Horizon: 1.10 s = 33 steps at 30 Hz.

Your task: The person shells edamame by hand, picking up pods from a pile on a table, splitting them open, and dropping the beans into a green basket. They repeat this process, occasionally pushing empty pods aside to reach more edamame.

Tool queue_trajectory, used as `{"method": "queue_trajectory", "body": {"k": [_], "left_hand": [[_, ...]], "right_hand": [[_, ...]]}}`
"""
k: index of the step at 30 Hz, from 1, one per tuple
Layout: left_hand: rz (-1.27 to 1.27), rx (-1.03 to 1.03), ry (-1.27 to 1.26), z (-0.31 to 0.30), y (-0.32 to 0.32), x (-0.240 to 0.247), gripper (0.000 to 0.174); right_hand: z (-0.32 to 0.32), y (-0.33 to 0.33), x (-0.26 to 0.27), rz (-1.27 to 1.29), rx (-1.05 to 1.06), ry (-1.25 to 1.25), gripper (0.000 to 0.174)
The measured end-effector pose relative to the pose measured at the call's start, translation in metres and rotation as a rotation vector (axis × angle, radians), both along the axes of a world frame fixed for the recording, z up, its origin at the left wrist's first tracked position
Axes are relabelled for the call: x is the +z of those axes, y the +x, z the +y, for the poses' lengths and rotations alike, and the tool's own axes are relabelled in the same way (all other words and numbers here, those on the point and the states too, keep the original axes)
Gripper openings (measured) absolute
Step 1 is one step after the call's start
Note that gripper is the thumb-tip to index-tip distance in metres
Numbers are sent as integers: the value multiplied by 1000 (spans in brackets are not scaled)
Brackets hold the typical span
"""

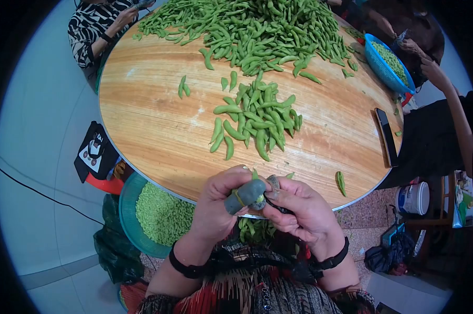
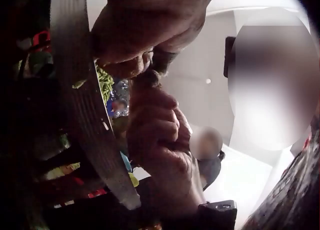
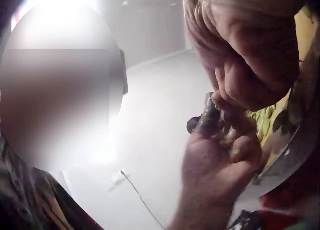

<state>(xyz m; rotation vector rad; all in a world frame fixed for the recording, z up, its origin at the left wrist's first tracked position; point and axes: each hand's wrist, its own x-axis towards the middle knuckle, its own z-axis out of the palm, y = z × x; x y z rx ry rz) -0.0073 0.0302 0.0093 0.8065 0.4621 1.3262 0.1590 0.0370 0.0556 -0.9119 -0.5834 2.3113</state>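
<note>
Both hands meet over the near edge of the round wooden table (image 1: pixel 152 131). My left hand (image 1: pixel 242 198) wears a grey cover on its thumb (image 1: pixel 236 201) and grips a green edamame pod (image 1: pixel 257 193). My right hand (image 1: pixel 274 201), with a grey cover on one fingertip (image 1: pixel 273 183), pinches the same pod from the other side. The left wrist view shows the left hand (image 2: pixel 145 25) above the right hand (image 2: pixel 160 140). Seen from the right wrist, the right hand (image 3: pixel 250 55) sits above the left hand (image 3: pixel 220 165) and its covered thumb (image 3: pixel 207 117).
A small heap of pods (image 1: pixel 257 118) lies mid-table, with a large heap (image 1: pixel 247 26) behind it. A teal basket of shelled beans (image 1: pixel 129 209) sits low on the left. A blue basket (image 1: pixel 375 60), a phone (image 1: pixel 387 137) and other people's arms (image 1: pixel 456 104) are at the right.
</note>
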Motion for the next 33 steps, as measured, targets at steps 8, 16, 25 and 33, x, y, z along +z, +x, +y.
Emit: {"method": "queue_trajectory", "body": {"k": [8,16,25,33], "left_hand": [[252,205,-93,-6,5,16,16],[-167,44,-303,-7,1,6,27],[282,218,-164,-6,10,13,24],[-181,159,-254,-4,-4,-1,24]], "right_hand": [[-6,-7,0,-696,-51,812,19],[6,2,-5,7,56,102,11],[-1,-15,-11,-793,-146,956,16],[3,-31,-14,-822,-183,996,17]]}}
